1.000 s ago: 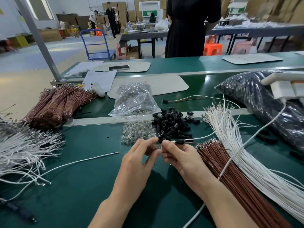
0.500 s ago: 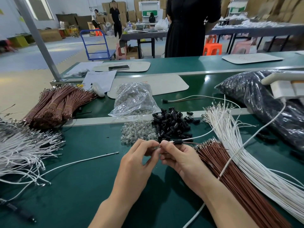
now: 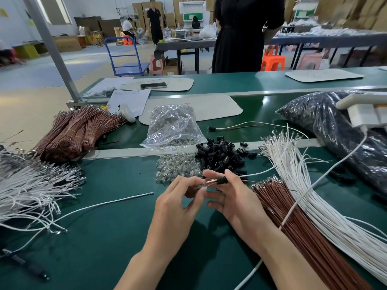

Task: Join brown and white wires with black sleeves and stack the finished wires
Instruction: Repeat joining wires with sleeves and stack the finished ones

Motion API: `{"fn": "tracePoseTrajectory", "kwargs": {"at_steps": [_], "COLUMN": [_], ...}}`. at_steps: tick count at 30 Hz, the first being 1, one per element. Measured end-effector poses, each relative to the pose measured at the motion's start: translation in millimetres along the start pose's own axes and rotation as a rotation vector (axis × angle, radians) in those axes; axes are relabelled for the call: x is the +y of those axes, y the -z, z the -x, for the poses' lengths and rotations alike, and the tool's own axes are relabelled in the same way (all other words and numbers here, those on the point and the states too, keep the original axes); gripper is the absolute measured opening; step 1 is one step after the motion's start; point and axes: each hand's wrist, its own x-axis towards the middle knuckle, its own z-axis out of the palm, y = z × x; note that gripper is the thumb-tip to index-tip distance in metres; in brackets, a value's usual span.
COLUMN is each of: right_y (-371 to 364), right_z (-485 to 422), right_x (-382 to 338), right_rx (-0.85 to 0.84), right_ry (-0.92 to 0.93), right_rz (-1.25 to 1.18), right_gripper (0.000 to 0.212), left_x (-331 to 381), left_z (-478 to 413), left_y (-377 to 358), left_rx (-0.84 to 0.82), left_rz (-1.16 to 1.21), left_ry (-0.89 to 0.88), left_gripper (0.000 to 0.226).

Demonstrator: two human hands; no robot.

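My left hand (image 3: 178, 204) pinches the paired wire ends (image 3: 209, 182) just left of a black sleeve (image 3: 222, 180). My right hand (image 3: 236, 201) pinches that sleeve between thumb and forefinger, its other fingers loose. Beneath both hands is the green table (image 3: 104, 237). Right of my right hand lie brown wires (image 3: 293, 222) and white wires (image 3: 326, 206). Just beyond my fingertips is a heap of sleeves (image 3: 222, 158). Farther off, a person in black (image 3: 238, 34) stands in a warehouse stacked with cardboard boxes (image 3: 138, 9).
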Motion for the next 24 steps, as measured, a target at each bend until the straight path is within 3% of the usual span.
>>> {"fn": "tracePoseTrajectory", "kwargs": {"at_steps": [7, 24], "right_y": [-4.2, -3.8], "right_z": [4.0, 3.0], "right_x": [4.3, 6.2], "right_rx": [-0.057, -0.079], "right_ry": [0.04, 0.041], "right_rz": [0.143, 0.131], "right_gripper": [0.045, 0.048], "left_x": [3.8, 6.7], "left_z": [0.6, 0.0], "left_y": [-2.5, -0.8], "left_rx": [0.004, -0.009], "left_rz": [0.062, 0.047], "left_ry": [0.019, 0.018], "left_gripper": [0.024, 0.018]}}
